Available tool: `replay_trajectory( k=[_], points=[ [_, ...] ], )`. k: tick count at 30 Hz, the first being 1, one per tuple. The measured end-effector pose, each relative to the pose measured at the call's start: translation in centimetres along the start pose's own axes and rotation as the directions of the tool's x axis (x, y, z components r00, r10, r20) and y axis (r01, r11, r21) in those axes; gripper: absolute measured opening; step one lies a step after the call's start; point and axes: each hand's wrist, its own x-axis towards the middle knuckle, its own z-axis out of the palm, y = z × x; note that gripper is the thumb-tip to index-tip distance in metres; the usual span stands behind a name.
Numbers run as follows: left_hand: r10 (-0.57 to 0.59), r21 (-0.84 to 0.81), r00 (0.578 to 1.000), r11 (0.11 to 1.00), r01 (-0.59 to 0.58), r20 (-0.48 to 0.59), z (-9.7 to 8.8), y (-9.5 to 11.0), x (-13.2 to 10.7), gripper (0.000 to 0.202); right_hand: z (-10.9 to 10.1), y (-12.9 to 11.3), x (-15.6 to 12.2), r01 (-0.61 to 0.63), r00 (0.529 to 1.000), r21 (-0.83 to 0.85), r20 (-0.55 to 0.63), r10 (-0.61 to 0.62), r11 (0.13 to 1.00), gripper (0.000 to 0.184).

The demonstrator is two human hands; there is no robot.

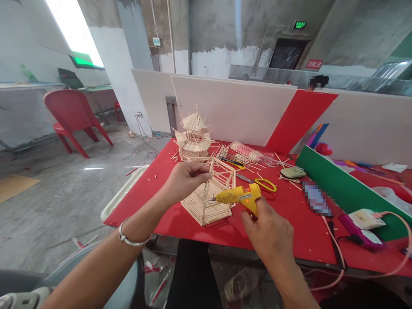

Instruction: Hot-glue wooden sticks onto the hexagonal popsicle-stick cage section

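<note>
1. Bare concrete walls (219, 25) with patchy white paint stand behind white partition boards (225, 109), which fence off the back of a red-topped worktable (225, 238).
2. Near the table's front edge sits a hexagonal open frame of pale wooden sticks (217, 212), placed within easy reach of both hands.
3. The left hand (188, 178) pinches the top of one slanting upright of the frame between thumb and fingers, probably to steady it.
4. The right hand (272, 225) is wrapped around the grip of a yellow plastic glue gun (240, 195), nozzle aimed sideways at that upright, presumably to keep it clear of the left fingers; whether the tip touches, I cannot tell.
5. Beyond stands a tiered pagoda of similar sticks (195, 145), apparently set back to leave elbow room.
6. One clear, red-printed plastic packet (246, 151) seems to hold more sticks, with loose ones strewn around it.
7. Below the left forearm is a pale blue round tub (127, 274); its contents are unclear.
</note>
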Motion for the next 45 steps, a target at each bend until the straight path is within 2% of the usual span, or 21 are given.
replay_trajectory(
  k=[10,19,29,37,45],
  points=[
    [0.042,0.050,0.999,0.998,-0.043,0.015,0.5,-0.5,0.3,0.017,0.7,1.0,0.0,-0.013,0.999,-0.023,-0.050,0.012,1.000,0.028],
    [0.042,0.091,0.998,0.995,-0.046,0.041,1.1,-0.5,0.7,0.017,0.3,1.6,0.2,-0.048,0.998,-0.067,-0.037,0.046,0.997,0.026],
    [0.090,0.130,0.993,0.987,-0.099,0.074,1.8,-0.8,1.3,0.018,0.1,2.8,0.6,-0.116,0.993,-0.060,0.032,0.118,0.991,0.028],
    [0.087,0.194,0.991,0.975,-0.106,0.103,2.5,0.2,1.5,0.021,0.2,3.6,0.9,-0.153,0.987,-0.074,0.032,0.156,0.985,0.027],
    [0.053,0.285,0.992,0.955,-0.084,0.115,2.9,0.3,1.5,0.022,0.3,4.4,1.1,-0.186,0.981,-0.103,0.043,0.191,0.977,0.024]
  ],
)
